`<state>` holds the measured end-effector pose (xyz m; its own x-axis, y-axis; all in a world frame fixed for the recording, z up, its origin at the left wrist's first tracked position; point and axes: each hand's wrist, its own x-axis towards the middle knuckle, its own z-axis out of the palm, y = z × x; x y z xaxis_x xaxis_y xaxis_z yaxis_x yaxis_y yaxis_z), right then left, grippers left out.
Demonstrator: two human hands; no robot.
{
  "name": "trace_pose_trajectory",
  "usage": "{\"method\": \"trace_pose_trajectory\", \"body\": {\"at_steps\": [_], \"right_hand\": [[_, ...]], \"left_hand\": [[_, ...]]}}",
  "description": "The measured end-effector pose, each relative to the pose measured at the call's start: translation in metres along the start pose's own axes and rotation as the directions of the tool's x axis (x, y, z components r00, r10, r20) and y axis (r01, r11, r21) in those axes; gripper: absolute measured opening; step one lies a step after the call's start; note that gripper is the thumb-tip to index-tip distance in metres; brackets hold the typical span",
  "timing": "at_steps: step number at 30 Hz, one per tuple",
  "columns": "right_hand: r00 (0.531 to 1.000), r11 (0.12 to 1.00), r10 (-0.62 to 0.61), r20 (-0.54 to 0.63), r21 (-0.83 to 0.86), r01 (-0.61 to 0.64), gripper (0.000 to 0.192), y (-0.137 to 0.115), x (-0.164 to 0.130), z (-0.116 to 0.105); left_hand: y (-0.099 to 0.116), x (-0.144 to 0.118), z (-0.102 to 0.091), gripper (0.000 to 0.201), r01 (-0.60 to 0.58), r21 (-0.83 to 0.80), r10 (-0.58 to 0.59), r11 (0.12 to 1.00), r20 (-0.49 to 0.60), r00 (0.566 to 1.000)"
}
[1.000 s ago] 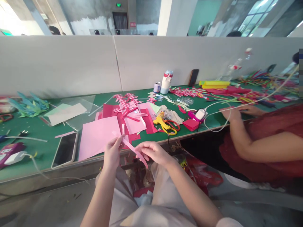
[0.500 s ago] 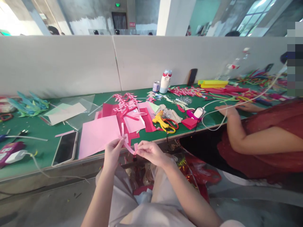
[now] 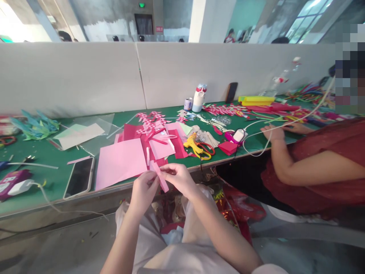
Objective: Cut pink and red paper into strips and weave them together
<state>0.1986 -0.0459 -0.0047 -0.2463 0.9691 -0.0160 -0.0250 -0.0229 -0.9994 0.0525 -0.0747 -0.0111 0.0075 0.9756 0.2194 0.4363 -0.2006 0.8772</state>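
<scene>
Pink paper strip [image 3: 159, 178] sits folded between both my hands, just off the near edge of the green bench [image 3: 51, 179]. My left hand [image 3: 144, 190] and right hand [image 3: 179, 178] each have their grip pinching it, fingertips nearly meeting. A phone [image 3: 79, 178] lies beside the pink sheet [image 3: 119, 161].

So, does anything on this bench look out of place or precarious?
The large pink sheet and the phone lie right at the green table's front edge. Both hands, left and right, hold a pink strip. Otherwise just ordinary craft clutter.
</scene>
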Motion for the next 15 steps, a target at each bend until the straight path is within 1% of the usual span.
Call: {"method": "trace_pose_trajectory", "body": {"at_steps": [2,4,6,7,9,11,13,15], "right_hand": [[1.0,1.0,0.005,-0.017,0.006,-0.005,0.029,-0.001,-0.001,0.0],[1.0,1.0,0.006,-0.022,0.008,-0.006,0.026,-0.004,-0.002,-0.001],[1.0,1.0,0.012,-0.011,-0.007,-0.012,0.024,-0.007,-0.003,-0.002],[1.0,1.0,0.02,-0.001,-0.018,-0.02,0.024,-0.009,-0.003,-0.003],[0.999,0.998,0.046,0.023,-0.031,-0.045,0.024,-0.013,-0.004,-0.004],[0.996,0.997,0.07,0.049,-0.028,-0.069,0.024,-0.016,-0.006,-0.004],[0.996,0.998,0.066,0.064,-0.026,-0.065,0.022,-0.018,-0.008,-0.003],[0.996,0.998,0.044,0.077,-0.044,-0.041,0.021,-0.018,-0.009,-0.003]], "left_hand": [[0.0,-0.002,-0.001,0.023,-0.024,0.024,0.023,0.999,0.021,1.0],[0.0,-0.003,-0.002,0.023,-0.039,0.016,0.038,0.999,0.068,0.997],[0.001,-0.003,-0.006,0.02,-0.043,-0.042,0.048,0.998,0.102,0.994],[0.003,-0.003,-0.007,0.019,-0.038,-0.084,0.047,0.996,0.099,0.994],[0.007,-0.002,-0.011,0.021,-0.01,-0.153,0.019,0.988,0.056,0.998],[0.012,-0.001,-0.012,0.023,0.058,-0.195,-0.06,0.979,-0.005,0.998],[0.017,0.0,-0.012,0.025,0.139,-0.245,-0.158,0.96,-0.062,0.985],[0.02,-0.001,-0.011,0.027,0.182,-0.308,-0.222,0.934,-0.101,0.97]]}}
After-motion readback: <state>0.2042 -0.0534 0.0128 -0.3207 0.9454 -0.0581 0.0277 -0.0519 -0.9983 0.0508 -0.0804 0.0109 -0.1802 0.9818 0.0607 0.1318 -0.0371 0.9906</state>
